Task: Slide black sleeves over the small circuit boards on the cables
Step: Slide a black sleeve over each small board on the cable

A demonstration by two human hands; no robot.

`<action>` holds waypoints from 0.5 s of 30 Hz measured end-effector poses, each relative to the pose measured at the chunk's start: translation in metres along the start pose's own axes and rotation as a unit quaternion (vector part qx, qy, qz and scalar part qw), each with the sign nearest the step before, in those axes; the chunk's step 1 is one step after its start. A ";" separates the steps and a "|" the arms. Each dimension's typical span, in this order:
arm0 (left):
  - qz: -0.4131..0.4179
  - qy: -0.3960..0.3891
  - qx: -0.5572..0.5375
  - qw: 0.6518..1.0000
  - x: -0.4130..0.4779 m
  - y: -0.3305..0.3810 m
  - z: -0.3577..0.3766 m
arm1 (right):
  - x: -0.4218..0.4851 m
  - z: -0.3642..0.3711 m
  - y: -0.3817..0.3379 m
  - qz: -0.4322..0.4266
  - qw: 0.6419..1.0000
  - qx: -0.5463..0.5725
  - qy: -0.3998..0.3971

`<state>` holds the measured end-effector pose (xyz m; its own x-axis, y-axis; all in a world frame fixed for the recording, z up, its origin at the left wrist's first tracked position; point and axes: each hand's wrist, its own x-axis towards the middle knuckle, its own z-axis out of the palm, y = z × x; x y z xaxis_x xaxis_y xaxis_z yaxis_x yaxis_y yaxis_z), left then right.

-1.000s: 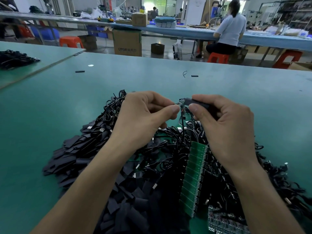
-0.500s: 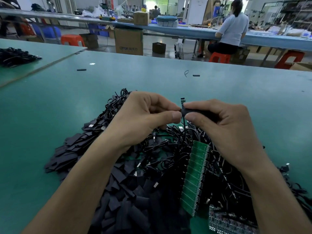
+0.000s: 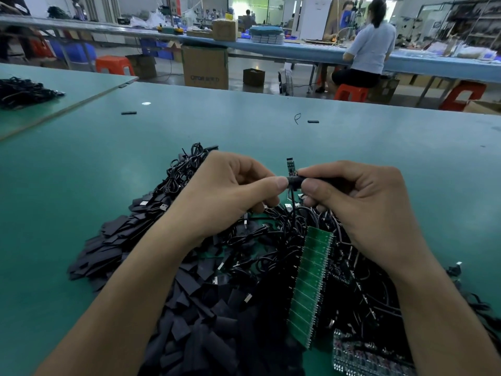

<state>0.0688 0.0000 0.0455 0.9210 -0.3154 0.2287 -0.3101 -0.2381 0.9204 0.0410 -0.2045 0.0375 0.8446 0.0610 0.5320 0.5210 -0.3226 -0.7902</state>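
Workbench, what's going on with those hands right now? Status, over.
Right hand grips black sleeve, left hand pinches its end. Small circuit board sticks up bare, not yet sleeved. Cable pile beneath, not blocking.

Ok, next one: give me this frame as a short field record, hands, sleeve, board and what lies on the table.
left hand: fingers curled, thumb tip against the end of the black sleeve; what it pinches is hidden
right hand: pinches the black sleeve between thumb and forefinger
small circuit board: bare, sticks up above the sleeve, not yet covered
cable: hangs down below the hands
table: green; bears loose sleeves and a green panel of boards
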 end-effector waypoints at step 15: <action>0.004 -0.015 0.004 1.000 -0.001 0.001 0.003 | 0.000 0.005 -0.005 0.008 0.999 0.025 -0.020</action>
<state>0.0672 -0.0029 0.0453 0.9108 -0.3449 0.2269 -0.3200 -0.2424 0.9159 0.0389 -0.1982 0.0397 0.8568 0.0934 0.5071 0.5115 -0.2770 -0.8134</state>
